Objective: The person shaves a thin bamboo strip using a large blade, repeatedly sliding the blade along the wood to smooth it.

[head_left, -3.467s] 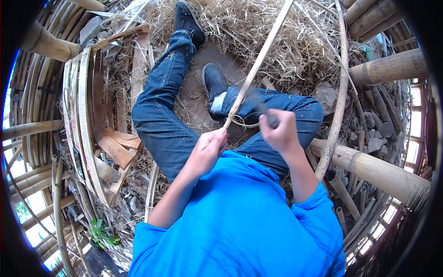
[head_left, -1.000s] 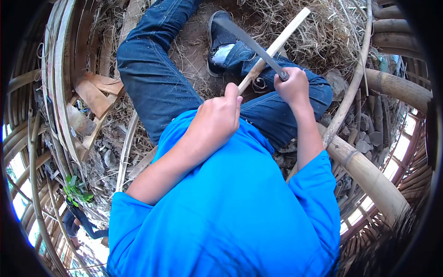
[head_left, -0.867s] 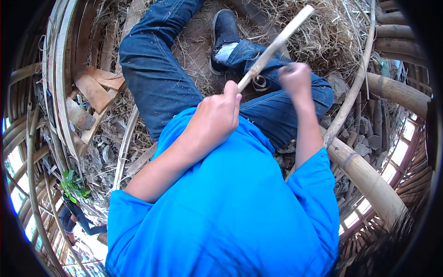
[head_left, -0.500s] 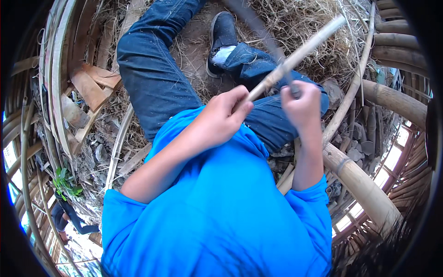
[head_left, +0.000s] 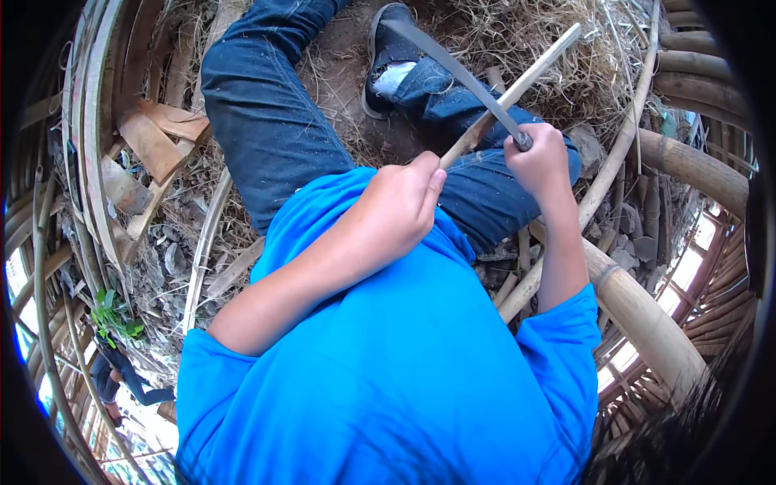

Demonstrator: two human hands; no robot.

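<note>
My left hand (head_left: 411, 194) is closed round the near end of a pale bamboo stick (head_left: 540, 69), which slants up and away to the right. A darker patch shows along the stick's middle. In my right hand (head_left: 540, 160) is the handle of a long knife (head_left: 454, 71). Its grey, slightly curved blade points to the far left and crosses over the stick just beyond my right fist. Whether the edge touches the stick, I cannot tell. Below both hands lies my bent leg in blue jeans (head_left: 477, 194).
Dry shavings (head_left: 525, 40) lie heaped beyond my legs. Thick bamboo poles (head_left: 647, 323) run along the right. Long split strips (head_left: 101, 121) and wood pieces (head_left: 149, 145) stand at the left. Another person's legs (head_left: 121, 376) show at the lower left, near a green plant (head_left: 113, 315).
My right hand has shifted slightly to the right and away with the knife. The stick's far tip has swung left. The blade, blurred before, is now sharp.
</note>
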